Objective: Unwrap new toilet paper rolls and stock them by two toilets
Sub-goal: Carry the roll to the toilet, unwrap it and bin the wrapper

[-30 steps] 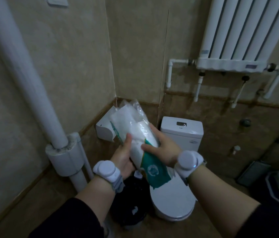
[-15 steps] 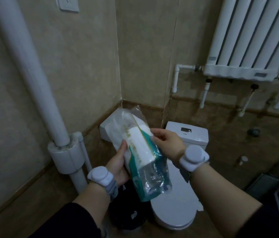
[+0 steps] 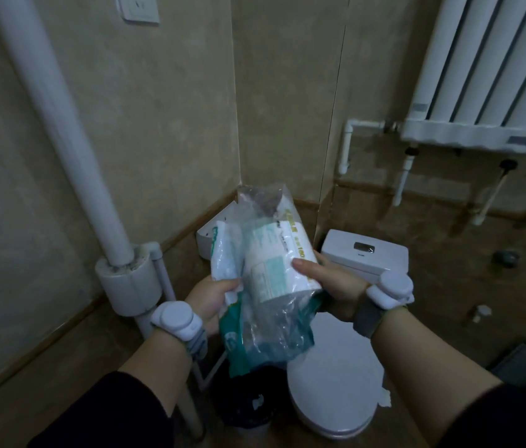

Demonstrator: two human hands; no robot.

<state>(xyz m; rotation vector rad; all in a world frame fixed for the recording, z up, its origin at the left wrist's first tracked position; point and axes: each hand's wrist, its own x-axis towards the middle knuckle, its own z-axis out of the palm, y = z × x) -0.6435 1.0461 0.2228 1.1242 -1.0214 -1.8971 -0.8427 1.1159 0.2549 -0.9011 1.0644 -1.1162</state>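
Observation:
I hold a clear and green plastic toilet paper package point(image 3: 265, 334) in front of me, above the toilet. A white toilet paper roll point(image 3: 274, 263) lies inside it, wrapped in the film. My left hand point(image 3: 211, 302) grips the crumpled left side of the package. My right hand point(image 3: 329, 279) clasps the roll through the plastic from the right, thumb on top. Behind the package, a white paper dispenser point(image 3: 213, 232) hangs on the left wall, mostly hidden. The white toilet point(image 3: 336, 399) stands below with its lid down, its tank point(image 3: 365, 253) against the back wall.
A thick white drain pipe point(image 3: 61, 124) runs down the left wall to a collar near the floor. A dark waste bin point(image 3: 245, 402) stands left of the toilet. A white radiator point(image 3: 488, 69) with thin pipes hangs at the upper right. Brown floor lies all around.
The package has turned in my hands: the roll now lies more crosswise, with my right hand moved to its right end. My view has tilted up slightly.

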